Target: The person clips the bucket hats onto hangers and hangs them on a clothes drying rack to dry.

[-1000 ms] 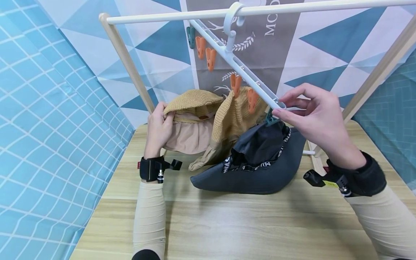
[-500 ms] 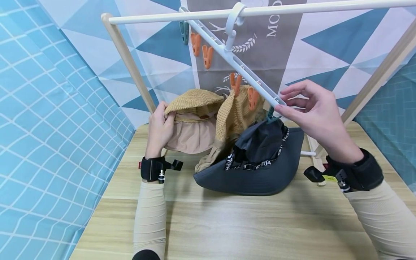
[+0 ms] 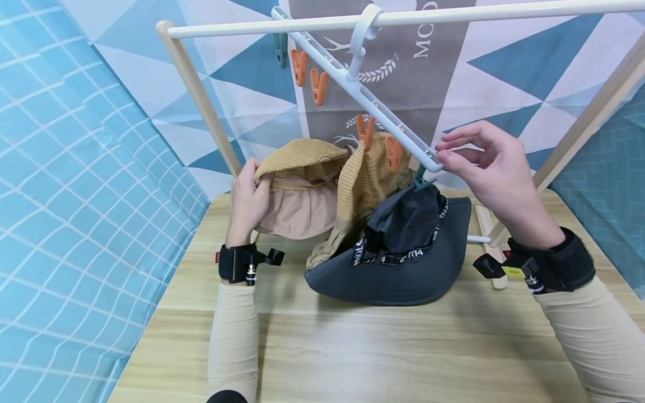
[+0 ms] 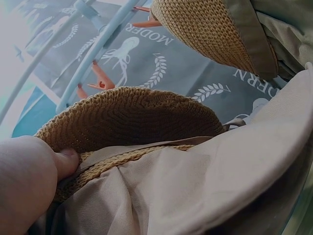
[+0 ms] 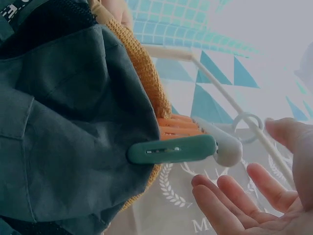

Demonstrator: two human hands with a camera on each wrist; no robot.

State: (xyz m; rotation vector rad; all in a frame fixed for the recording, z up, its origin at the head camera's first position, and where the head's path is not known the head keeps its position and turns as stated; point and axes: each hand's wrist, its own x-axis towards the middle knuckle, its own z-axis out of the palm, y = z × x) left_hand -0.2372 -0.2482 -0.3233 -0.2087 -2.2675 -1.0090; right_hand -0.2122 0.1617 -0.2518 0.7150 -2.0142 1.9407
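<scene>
My left hand (image 3: 247, 197) grips the edge of a woven straw sun hat (image 3: 302, 154) with a pale pink-beige fabric brim, its thumb at the opening in the left wrist view. My right hand (image 3: 491, 162) is beside the near end of a white clip hanger (image 3: 383, 109); the right wrist view shows its fingers relaxed and apart from the hanger. A dark grey bucket hat (image 3: 403, 268) hangs from a green clothespin (image 5: 171, 149) at that end. Behind it, a second woven hat (image 3: 375, 173) hangs below two orange clothespins (image 3: 365, 131).
The hanger hooks over the white rail (image 3: 267, 25) of a wooden-legged stand (image 3: 199, 89). Unused orange clothespins (image 3: 318, 87) and a green one hang from its far half. The wooden table (image 3: 353, 347) lies below, with a tiled-pattern blue sheet (image 3: 75, 196) on the left.
The hanger has turned, its far end moving left. My right fingers have let go of its near end. The dark hat has shifted slightly right; my left hand has hardly moved.
</scene>
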